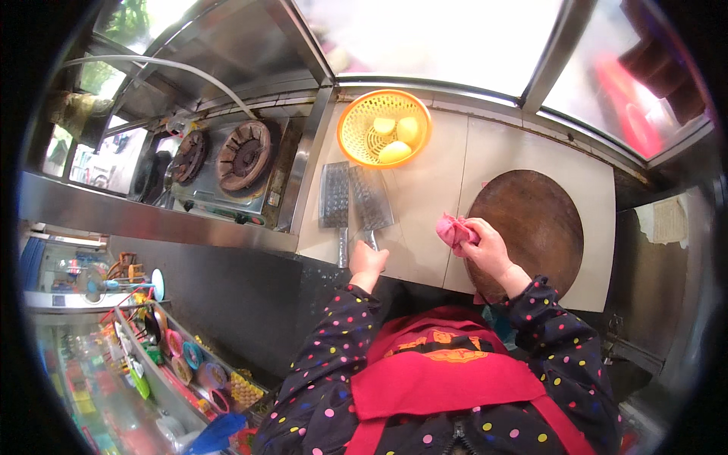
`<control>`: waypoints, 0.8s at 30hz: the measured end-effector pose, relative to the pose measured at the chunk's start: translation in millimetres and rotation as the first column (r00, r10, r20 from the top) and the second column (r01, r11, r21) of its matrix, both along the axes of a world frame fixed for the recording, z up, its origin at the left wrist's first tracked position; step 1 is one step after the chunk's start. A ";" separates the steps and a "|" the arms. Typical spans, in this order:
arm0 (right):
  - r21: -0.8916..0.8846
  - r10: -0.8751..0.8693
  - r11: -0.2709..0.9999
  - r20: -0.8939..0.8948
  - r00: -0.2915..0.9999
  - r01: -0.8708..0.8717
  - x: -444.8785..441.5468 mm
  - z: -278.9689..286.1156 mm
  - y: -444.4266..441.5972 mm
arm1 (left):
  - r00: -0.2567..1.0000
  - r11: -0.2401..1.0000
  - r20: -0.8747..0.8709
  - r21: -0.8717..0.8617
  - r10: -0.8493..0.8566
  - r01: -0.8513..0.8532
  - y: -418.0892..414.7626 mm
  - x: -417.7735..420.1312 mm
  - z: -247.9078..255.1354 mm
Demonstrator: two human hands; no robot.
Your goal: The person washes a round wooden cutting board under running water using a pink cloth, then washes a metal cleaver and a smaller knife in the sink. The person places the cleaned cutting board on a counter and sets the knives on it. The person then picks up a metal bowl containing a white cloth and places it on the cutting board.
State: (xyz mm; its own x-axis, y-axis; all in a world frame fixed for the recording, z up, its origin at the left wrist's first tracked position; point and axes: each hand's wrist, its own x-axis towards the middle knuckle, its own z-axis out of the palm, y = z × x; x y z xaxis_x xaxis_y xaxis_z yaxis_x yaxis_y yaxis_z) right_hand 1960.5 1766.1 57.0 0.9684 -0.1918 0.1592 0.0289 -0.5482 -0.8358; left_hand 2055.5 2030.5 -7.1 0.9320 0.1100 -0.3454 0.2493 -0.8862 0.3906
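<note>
My left hand (368,260) is closed around the handle of a cleaver (372,199), whose broad dimpled blade lies on the pale tiled counter. Just left of it lies a second cleaver (334,196) with a metal handle. In my right hand (486,248) is a bunched pink cloth (456,233), held over the counter at the left edge of a round wooden chopping board (529,227). Beyond the cleavers stands an orange-rimmed plastic colander (348,149) holding several pale yellow peeled pieces (394,152), perhaps potatoes.
A metal-framed window (432,40) borders the counter's far side. To the left, past a steel partition, are gas burners (244,156) and a hose (170,65). Shelves with colourful containers (193,355) stand at lower left. A steel panel (654,273) is at the right.
</note>
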 end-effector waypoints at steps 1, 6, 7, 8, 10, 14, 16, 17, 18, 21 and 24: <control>-0.021 -0.006 1.000 -0.011 1.000 0.006 6.9 -0.6 8.7 | 0.998 0.988 -0.055 -0.153 0.017 -0.026 13.8 2.4 -7.4; -0.138 -0.209 0.970 -0.039 0.977 0.202 63.5 -8.8 8.7 | 0.924 0.704 -0.380 -0.666 -0.037 -0.245 78.9 -2.3 3.8; -0.172 -0.236 0.957 0.003 0.972 0.233 79.6 -15.4 4.6 | 0.934 0.666 -0.354 -0.709 -0.051 -0.233 92.8 -9.8 12.8; -0.137 -0.261 0.957 -0.031 0.965 0.255 94.6 -26.6 -0.4 | 0.942 0.626 -0.330 -0.748 -0.067 -0.218 105.5 -18.3 25.7; -0.160 -0.224 0.965 -0.105 0.969 0.206 127.5 -58.5 -15.9 | 0.957 0.685 -0.275 -0.714 -0.089 -0.142 138.3 -27.5 38.2; -0.584 -0.296 0.776 -0.003 0.955 0.239 160.2 -111.2 23.9 | 0.968 0.718 -0.250 -0.676 -0.016 -0.163 182.0 -35.3 55.8; -0.529 -0.139 0.841 -0.015 0.990 0.110 164.8 -100.3 72.3 | 0.950 0.745 -0.310 -0.625 0.036 -0.232 189.2 -32.9 68.5; -0.509 0.031 0.861 0.014 0.999 -0.020 157.9 -89.5 94.5 | 0.939 0.746 -0.339 -0.611 0.058 -0.267 189.6 -32.2 68.5; -0.500 0.046 0.865 -0.004 0.999 -0.042 141.7 -95.0 113.4 | 0.959 0.736 -0.282 -0.643 0.030 -0.212 187.9 -30.2 65.6; -0.515 0.215 0.842 0.047 0.975 -0.161 83.2 -76.6 161.7 | 0.970 0.595 -0.213 -0.768 0.113 -0.238 181.8 -25.3 37.9; -0.449 0.278 0.859 0.003 0.961 -0.247 34.1 -74.3 162.3 | 0.973 0.521 -0.209 -0.822 0.099 -0.230 166.6 -12.5 28.4</control>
State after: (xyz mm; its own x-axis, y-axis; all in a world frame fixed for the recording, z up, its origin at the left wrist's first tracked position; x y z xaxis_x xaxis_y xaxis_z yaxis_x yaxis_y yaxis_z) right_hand 1994.6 1928.4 -17.3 0.9573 0.1732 0.2316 0.2699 -0.8226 -0.5004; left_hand 2043.0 2197.1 21.3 0.8719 -0.1429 -0.4684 0.4571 -0.1055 0.8831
